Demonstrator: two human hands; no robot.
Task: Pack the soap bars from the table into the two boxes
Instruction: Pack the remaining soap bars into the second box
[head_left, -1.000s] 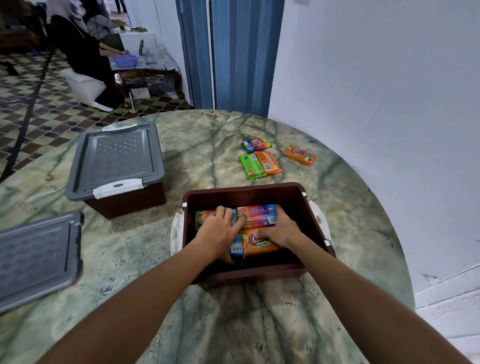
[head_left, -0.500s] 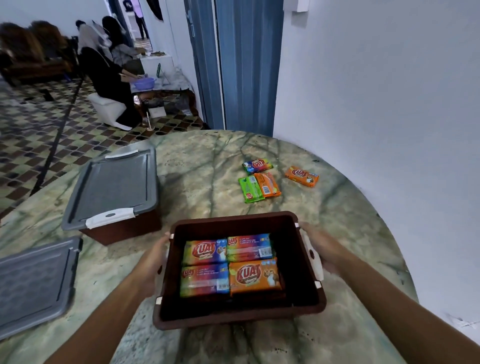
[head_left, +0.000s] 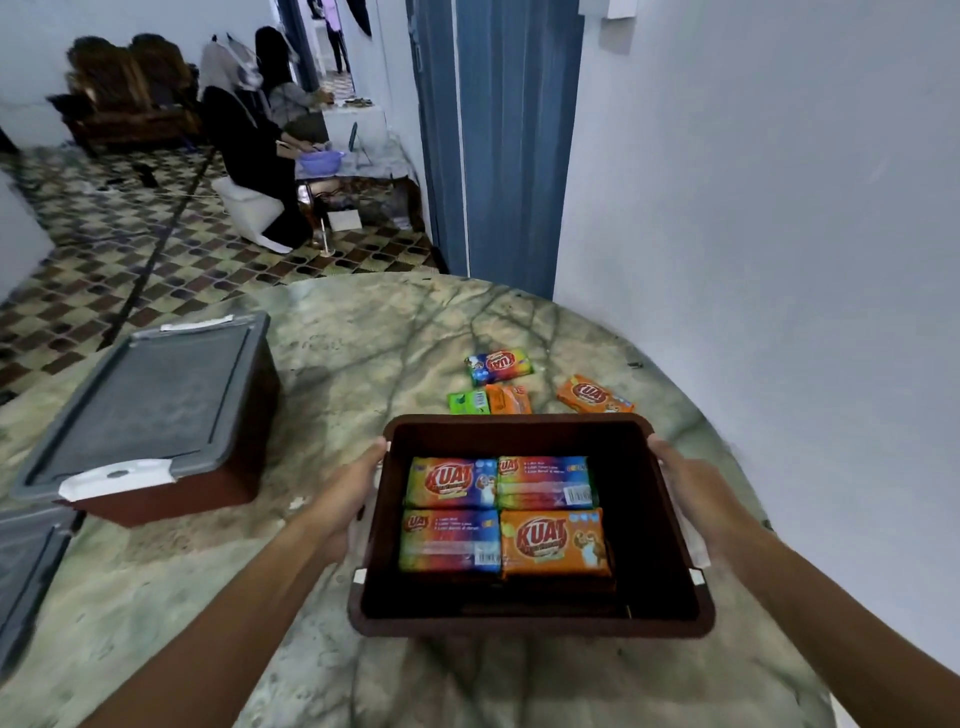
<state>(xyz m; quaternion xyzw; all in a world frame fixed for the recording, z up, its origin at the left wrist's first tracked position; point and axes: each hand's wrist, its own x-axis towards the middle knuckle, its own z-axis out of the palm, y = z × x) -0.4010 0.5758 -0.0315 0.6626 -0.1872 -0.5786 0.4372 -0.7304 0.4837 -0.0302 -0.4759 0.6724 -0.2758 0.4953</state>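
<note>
Head view: the left hand (head_left: 340, 501) and right hand (head_left: 693, 493) grip opposite sides of the open brown box (head_left: 530, 621). Four soap bars (head_left: 501, 514) lie between the hands; four loose bars (head_left: 595, 395) rest on the desk (head_left: 363, 338) beyond the fingertips.

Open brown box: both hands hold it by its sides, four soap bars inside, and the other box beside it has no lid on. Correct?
Not quite. The head view shows the other box closed under a grey lid. Otherwise right: left hand and right hand hold the open brown box, four soap bars inside.
</note>
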